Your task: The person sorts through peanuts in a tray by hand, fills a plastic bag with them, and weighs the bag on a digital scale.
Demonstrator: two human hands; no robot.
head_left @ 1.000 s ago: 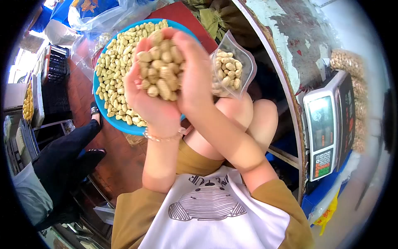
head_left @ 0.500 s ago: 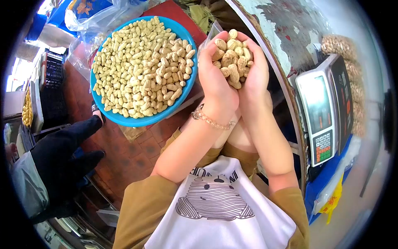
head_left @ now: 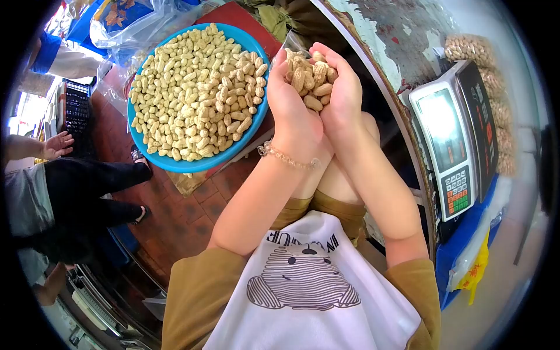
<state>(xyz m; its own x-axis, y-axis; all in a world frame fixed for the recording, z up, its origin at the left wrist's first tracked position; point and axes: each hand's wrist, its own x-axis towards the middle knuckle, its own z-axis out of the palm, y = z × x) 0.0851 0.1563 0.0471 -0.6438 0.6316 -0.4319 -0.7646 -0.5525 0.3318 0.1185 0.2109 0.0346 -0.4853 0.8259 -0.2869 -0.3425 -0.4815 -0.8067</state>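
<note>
My left hand (head_left: 291, 105) and my right hand (head_left: 344, 93) are pressed together at the heels, forming a cup. In their hollow lies a heap of unshelled peanuts (head_left: 312, 79), held by both hands. A clear plastic bag (head_left: 293, 42) shows just beyond the left fingertips, partly hidden. Left of my hands, a blue basin (head_left: 263, 125) is filled with more peanuts (head_left: 192, 99). My left fingers are close to its right rim. A beaded bracelet (head_left: 289, 157) circles my left wrist.
A digital scale (head_left: 446, 137) stands on the worn counter (head_left: 402, 41) at right, beside bagged nuts (head_left: 496, 111). A red board (head_left: 245, 23) sits behind the basin. Another person in dark trousers (head_left: 87, 175) is at left, near a black crate (head_left: 77, 108).
My cupped hands have shifted slightly left, nearer the basin, and the heap in them looks smaller. At left, the other person has moved, and their open hand now shows.
</note>
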